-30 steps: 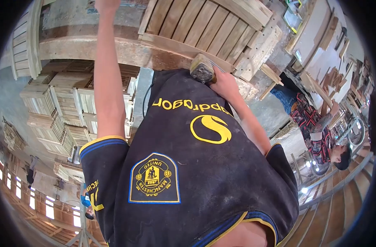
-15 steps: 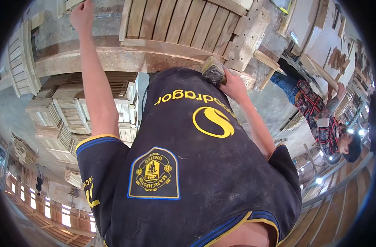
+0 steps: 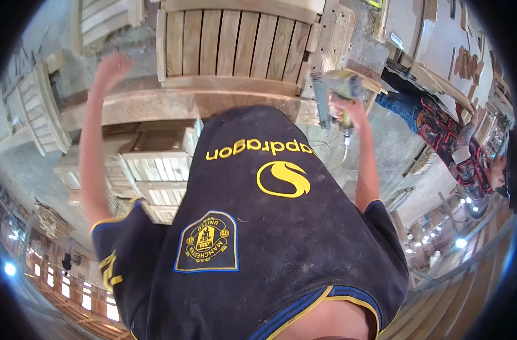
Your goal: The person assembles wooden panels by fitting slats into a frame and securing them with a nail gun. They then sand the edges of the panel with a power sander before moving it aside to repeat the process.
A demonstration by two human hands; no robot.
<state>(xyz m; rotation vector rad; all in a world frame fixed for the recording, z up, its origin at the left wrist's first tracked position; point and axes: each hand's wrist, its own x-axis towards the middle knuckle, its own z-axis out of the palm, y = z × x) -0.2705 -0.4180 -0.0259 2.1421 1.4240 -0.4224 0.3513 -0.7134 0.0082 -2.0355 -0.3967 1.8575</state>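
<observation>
My right hand (image 3: 350,111) is closed round the handle of a nail gun (image 3: 335,85). An air hose (image 3: 345,148) hangs from the handle's lower end. The tool is held up beside the right end of a slatted wooden panel (image 3: 235,42), apart from my shirt. My left hand (image 3: 113,67) is curled into a fist, smeared by motion, over the left part of the workbench. Whatever may be inside the fist is hidden. The slatted panel lies on the bench between my two hands.
The bench's front beam (image 3: 139,105) runs across before my body. More slatted panels (image 3: 37,107) lean at the left, with stacked panels (image 3: 156,170) below. A co-worker in a patterned shirt (image 3: 448,133) stands at the right near another table (image 3: 439,45).
My right hand has lifted the nail gun from beside my shirt, out to the right, and turned it. My left fist has come down and nearer to me.
</observation>
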